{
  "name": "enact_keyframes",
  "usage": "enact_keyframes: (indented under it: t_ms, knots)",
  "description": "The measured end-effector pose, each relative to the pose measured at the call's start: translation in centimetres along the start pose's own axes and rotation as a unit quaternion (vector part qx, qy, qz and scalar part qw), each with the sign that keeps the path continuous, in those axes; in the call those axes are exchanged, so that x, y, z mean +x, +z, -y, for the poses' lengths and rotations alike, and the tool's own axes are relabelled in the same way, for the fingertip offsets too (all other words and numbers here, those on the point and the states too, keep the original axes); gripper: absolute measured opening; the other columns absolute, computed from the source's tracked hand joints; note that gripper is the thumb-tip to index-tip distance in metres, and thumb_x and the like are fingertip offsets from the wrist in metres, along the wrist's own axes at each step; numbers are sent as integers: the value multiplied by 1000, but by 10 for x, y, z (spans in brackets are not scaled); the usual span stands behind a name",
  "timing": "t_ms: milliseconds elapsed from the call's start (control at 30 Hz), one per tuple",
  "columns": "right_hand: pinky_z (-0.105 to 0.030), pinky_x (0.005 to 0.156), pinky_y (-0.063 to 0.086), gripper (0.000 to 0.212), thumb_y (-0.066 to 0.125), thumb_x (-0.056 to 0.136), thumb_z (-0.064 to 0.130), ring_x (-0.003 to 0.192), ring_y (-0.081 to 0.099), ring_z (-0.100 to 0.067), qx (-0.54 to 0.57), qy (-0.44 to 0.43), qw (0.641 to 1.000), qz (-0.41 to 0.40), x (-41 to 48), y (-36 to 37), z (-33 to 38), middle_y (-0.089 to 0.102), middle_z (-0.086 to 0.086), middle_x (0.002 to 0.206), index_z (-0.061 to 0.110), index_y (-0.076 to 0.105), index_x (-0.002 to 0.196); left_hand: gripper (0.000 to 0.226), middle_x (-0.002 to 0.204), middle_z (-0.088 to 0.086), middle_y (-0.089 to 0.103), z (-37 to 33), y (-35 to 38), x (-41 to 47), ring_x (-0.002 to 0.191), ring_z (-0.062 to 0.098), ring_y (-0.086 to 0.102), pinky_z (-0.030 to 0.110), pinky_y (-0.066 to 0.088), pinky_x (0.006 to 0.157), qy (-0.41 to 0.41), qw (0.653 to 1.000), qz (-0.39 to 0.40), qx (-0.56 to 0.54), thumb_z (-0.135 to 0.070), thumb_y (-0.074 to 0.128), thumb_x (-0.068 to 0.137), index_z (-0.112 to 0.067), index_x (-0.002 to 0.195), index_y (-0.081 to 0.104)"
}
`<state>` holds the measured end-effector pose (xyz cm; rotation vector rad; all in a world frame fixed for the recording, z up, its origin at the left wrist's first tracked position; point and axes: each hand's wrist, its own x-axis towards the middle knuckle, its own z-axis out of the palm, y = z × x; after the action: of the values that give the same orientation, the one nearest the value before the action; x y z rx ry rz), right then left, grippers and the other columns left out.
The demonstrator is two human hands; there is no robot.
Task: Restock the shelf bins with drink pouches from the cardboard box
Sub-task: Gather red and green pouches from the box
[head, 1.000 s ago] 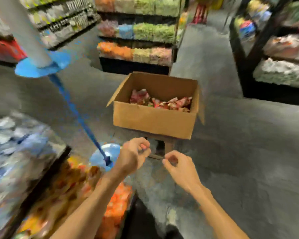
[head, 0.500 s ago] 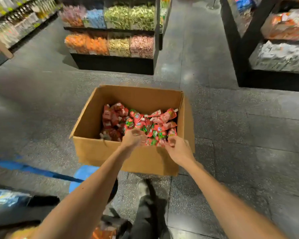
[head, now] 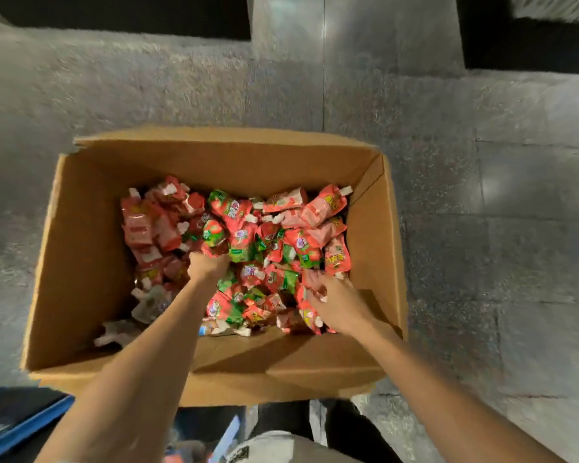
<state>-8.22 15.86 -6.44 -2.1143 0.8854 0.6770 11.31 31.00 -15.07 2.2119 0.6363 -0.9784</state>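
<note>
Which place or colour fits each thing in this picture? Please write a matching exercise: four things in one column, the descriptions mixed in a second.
Things:
1. cardboard box
2. drink pouches
3. left hand
4. right hand

Descriptions:
A. in the pile, nearer the box's right wall
B. red and green, heaped inside the box
C. brown, open at the top
D. in the pile, near its middle

Pairs: 1-C, 2-B, 3-D, 4-A

Cardboard box [head: 84,248] on floor [head: 482,195], straight ahead. Drink pouches [head: 248,235] piled in box, mostly middle and right, a few at near-left corner. Left hand [head: 205,265] in pile centre; right hand [head: 335,302] on pile's near-right part.
</note>
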Motion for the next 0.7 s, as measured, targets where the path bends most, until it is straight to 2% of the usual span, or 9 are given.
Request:
enact_keyframes:
  t_ms: [67,167,267,367,433,567,600,633,700]
  knots:
    - [-33,95,50,31,54,100,31,120,60,-18,7,6,1000,30,15,7,-5,57,2,141,16,60,127,89,128,23,58,0,5,25,118,38,58,42,52,88,-38,999,8,-11,-33,83,72,8,138,39]
    - [-35,95,50,12,56,98,34,120,60,-17,1,37,998,51,30,12,-13,53,6,146,25,63,95,93,137,20,52,-1,16,44,123,37,55,46,50,100,-80,996,-10,-32,-37,83,77,6,142,33]
    - [-31,87,49,18,55,99,32,105,63,-18,6,72,995,71,37,14,-18,63,6,127,21,65,109,86,134,21,56,-2,24,53,122,36,56,43,50,97,-102,991,-71,-48,-37,84,77,5,138,40]
    - [-33,87,49,23,55,99,32,98,62,-17,14,89,992,85,46,14,-19,65,5,118,19,64,115,56,119,18,66,-2,25,55,102,30,65,35,52,77,-107,990,-65,-67,-29,79,83,6,122,59]
    - [-36,89,50,21,56,98,32,103,63,-19,21,95,992,83,53,14,-16,68,3,116,17,66,110,52,111,14,68,-1,21,51,92,26,66,30,49,69,-126,986,-83,-75,-27,81,81,5,117,61]
    - [-38,90,49,26,59,96,27,105,61,-28,36,103,993,54,74,13,-6,68,-9,111,7,63,111,37,83,5,62,-1,27,26,46,6,60,20,47,45,-61,996,34,-54,-20,85,77,-7,100,59]
    - [-36,90,48,26,59,95,25,107,60,-28,39,107,992,44,80,13,-3,67,-8,114,9,62,115,45,91,4,65,0,30,26,47,2,61,18,52,50,-22,997,60,-49,-24,89,71,-7,103,62]
    - [-34,92,48,29,60,95,24,112,58,-26,47,113,992,35,87,12,-1,64,-6,120,12,59,121,61,107,4,66,-3,30,26,61,5,66,21,56,64,16,997,61,-43,-30,91,67,4,109,64]
    - [-37,103,43,49,62,94,23,129,48,-26,66,125,990,6,102,12,2,49,-8,142,15,45,140,61,133,9,50,-16,29,33,108,17,55,32,47,99,75,997,-3,-1,-36,90,68,-9,119,69]
